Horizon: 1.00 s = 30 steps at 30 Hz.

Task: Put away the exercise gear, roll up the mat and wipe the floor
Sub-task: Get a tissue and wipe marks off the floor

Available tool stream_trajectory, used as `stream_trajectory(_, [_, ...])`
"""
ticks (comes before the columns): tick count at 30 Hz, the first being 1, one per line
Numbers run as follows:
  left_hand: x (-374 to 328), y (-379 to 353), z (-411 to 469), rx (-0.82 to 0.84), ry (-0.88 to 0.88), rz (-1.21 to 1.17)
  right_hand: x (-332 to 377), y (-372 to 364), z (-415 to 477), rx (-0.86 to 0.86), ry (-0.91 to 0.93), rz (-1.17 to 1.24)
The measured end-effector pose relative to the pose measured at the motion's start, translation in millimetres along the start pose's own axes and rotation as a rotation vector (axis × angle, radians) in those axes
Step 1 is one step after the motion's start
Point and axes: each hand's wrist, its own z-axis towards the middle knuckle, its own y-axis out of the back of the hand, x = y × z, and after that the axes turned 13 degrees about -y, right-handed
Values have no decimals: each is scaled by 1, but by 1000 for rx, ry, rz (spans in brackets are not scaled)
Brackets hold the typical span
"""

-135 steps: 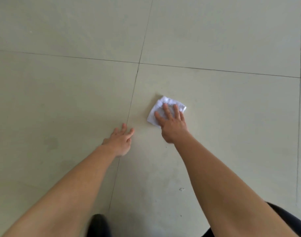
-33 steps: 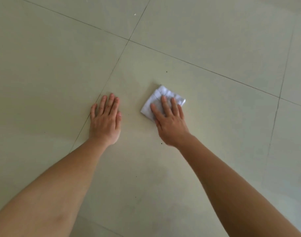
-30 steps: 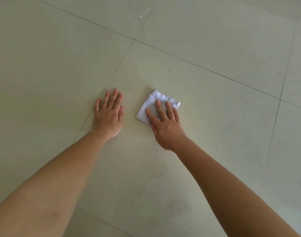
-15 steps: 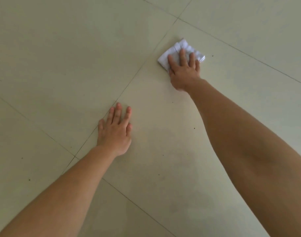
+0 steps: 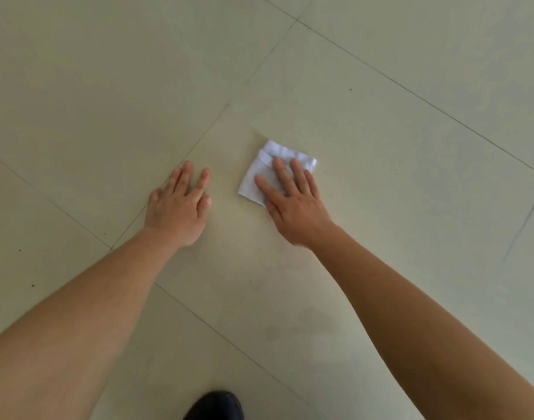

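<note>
A folded white cloth (image 5: 274, 168) lies under the right hand's (image 5: 293, 207) flat fingers on the pale tiled floor (image 5: 411, 177), just right of the left hand (image 5: 177, 207), flat and empty.

A dark rounded shape (image 5: 214, 406), perhaps a shoe, at the bottom edge of view

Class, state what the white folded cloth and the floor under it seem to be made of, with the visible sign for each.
White folded cloth: probably soft fabric or paper towel, matte; layered folds show. Pale tiled floor: likely ceramic or stone tile, smooth, faint sheen; thin straight joint lines cross it.
</note>
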Motion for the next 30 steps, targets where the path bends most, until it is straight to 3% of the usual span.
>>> stream_trajectory(6, [-3,13,4,129,17,-71,-95,-24,-110,-69,-291,53])
stream_trajectory(10, [-8,1,-43,-1,54,-254,-79,-27,-123,-94,-555,169])
stream_trajectory(13, [10,-25,-104,-191,175,-236,-8,-46,-120,-173,-327,83])
stream_trajectory(16, [30,-38,-150,-284,409,-259,78,-66,-124,-69,-31,16])
stream_trajectory(18, [36,-48,-172,-287,471,-263,126,-70,-122,45,154,-29])
stream_trajectory(22, [39,-63,-190,-189,409,-295,163,-57,-51,62,487,-196])
stream_trajectory(25, [43,-64,-190,-7,392,-270,157,-36,7,-75,361,-121])
stream_trajectory(28, [48,-65,-189,108,375,-225,149,-20,32,14,-8,-21])
stream_trajectory(30, [47,-64,-186,122,382,-197,153,-23,20,-4,-51,8])
